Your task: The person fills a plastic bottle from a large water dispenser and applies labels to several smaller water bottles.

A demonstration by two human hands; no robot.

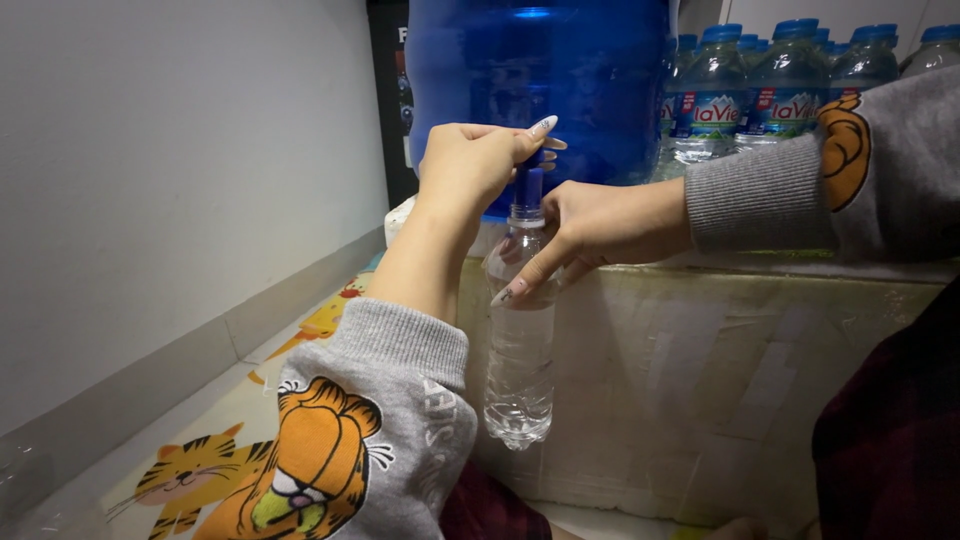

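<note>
My right hand [600, 228] grips the neck of a clear plastic bottle [519, 350] and holds it upright under the tap of a big blue water jug [540, 70]. The bottle hangs in the air in front of a taped cardboard box. My left hand [475, 160] is raised above the bottle mouth, fingers closed around the blue tap [532, 185] at the jug's base. Both arms wear grey sleeves with an orange cartoon cat print.
The jug stands on a cardboard box [700, 380] wrapped in clear tape. Several small water bottles [790, 85] with blue caps stand behind it at the right. A grey wall [170, 180] runs along the left. A cartoon cat mat [200, 465] covers the floor.
</note>
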